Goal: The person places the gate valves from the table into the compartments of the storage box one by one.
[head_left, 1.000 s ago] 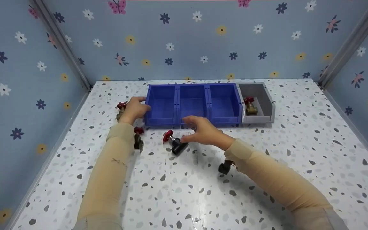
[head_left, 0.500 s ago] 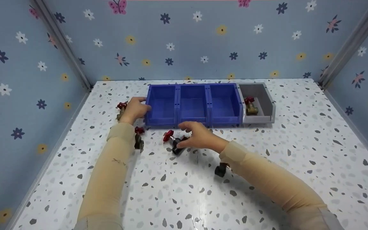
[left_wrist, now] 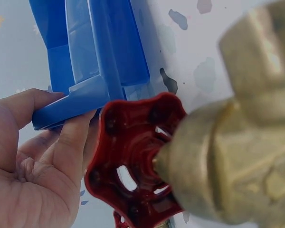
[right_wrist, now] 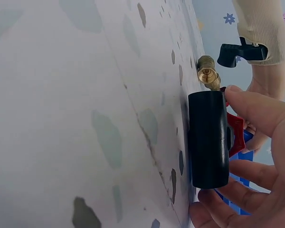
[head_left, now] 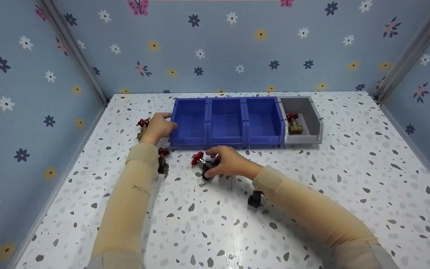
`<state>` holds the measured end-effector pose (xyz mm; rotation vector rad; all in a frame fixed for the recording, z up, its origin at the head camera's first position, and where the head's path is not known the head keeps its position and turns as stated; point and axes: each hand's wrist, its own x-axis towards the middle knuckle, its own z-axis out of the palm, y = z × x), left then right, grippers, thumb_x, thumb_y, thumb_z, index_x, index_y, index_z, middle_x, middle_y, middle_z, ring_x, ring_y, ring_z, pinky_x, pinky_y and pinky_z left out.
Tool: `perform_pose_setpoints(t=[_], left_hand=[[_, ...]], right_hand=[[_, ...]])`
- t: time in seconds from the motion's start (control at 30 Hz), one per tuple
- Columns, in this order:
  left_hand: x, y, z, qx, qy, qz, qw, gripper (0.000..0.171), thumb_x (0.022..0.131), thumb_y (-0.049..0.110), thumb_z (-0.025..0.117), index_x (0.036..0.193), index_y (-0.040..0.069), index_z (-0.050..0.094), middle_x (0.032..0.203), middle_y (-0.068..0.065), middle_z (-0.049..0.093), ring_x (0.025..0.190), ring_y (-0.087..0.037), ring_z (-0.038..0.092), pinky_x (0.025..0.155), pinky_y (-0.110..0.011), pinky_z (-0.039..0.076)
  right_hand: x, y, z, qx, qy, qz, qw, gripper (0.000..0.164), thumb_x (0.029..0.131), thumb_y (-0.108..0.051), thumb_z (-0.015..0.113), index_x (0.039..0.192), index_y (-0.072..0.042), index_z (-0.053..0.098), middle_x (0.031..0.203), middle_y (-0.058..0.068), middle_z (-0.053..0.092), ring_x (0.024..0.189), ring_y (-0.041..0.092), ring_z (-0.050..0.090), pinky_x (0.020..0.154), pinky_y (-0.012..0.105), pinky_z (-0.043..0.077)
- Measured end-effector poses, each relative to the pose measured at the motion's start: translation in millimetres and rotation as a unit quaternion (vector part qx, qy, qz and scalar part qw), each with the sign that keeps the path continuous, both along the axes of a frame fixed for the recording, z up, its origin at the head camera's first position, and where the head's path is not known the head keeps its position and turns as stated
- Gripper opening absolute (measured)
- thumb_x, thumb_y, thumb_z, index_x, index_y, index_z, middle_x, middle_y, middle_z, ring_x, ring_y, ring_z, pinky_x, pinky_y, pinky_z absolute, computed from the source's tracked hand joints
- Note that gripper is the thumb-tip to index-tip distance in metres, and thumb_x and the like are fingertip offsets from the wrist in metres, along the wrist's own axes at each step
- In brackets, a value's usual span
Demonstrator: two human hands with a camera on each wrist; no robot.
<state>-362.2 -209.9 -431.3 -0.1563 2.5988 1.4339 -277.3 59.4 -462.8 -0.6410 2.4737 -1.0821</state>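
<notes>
My left hand [head_left: 159, 129] grips the left wall of the leftmost blue bin [head_left: 189, 141]; in the left wrist view its thumb and fingers lie on opposite sides of the blue wall [left_wrist: 80, 107]. In front of the bins, a black valve [head_left: 206, 166] with a red handwheel [head_left: 197, 158] lies on the table. My right hand [head_left: 229, 161] holds this valve, its thumb at one end of the black pipe body [right_wrist: 209, 142] and fingers curled at the other. Close before the left wrist camera is a brass valve [left_wrist: 228, 156] with a red handwheel [left_wrist: 133, 161].
Two more blue bins [head_left: 227, 141] and a grey bin [head_left: 302, 139] continue the row; a brass valve [head_left: 294, 125] with a red handwheel sits in the grey one. Another brass valve [head_left: 142, 131] lies left of my left wrist. A black wrist camera [head_left: 255, 199] hangs under the right sleeve.
My right hand has moved slightly left and toward me, and its thumb and fingers have closed in around the black valve. The left hand stays at the bin.
</notes>
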Motion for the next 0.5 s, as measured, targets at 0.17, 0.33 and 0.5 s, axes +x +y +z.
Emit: perform_pose_setpoints(t=[0.17, 0.33, 0.5], left_hand=[[-1.9, -0.3, -1.6, -0.005, 0.001, 0.001, 1.0000, 0.060, 0.103, 0.007, 0.057, 0.163, 0.002, 0.048, 0.152, -0.024, 0.063, 0.134, -0.037, 0.067, 0.109, -0.049, 0.059], [-3.3, -0.3, -3.4, -0.009, -0.004, 0.001, 1.0000, 0.061, 0.104, 0.008, 0.056, 0.164, 0.003, 0.047, 0.154, -0.024, 0.061, 0.136, -0.037, 0.065, 0.111, -0.051, 0.058], [-3.1, -0.2, -1.7, -0.006, -0.008, 0.006, 0.9999, 0.061, 0.104, 0.008, 0.056, 0.164, 0.004, 0.046, 0.156, -0.023, 0.060, 0.138, -0.037, 0.064, 0.112, -0.050, 0.057]], right_hand=[[0.1, -2.5, 0.4, 0.005, -0.015, 0.002, 1.000, 0.080, 0.084, -0.024, 0.096, 0.152, -0.003, 0.060, 0.141, 0.017, 0.068, 0.124, 0.031, 0.067, 0.114, 0.046, 0.053], [1.4, -3.9, 0.8, 0.011, -0.031, 0.013, 0.999, 0.081, 0.083, -0.024, 0.097, 0.152, -0.003, 0.060, 0.141, 0.018, 0.069, 0.124, 0.032, 0.068, 0.112, 0.045, 0.056], [-0.3, -4.9, -1.3, 0.013, -0.029, 0.034, 0.999, 0.074, 0.080, -0.023, 0.098, 0.143, -0.001, 0.066, 0.133, 0.014, 0.074, 0.117, 0.028, 0.072, 0.106, 0.040, 0.060]])
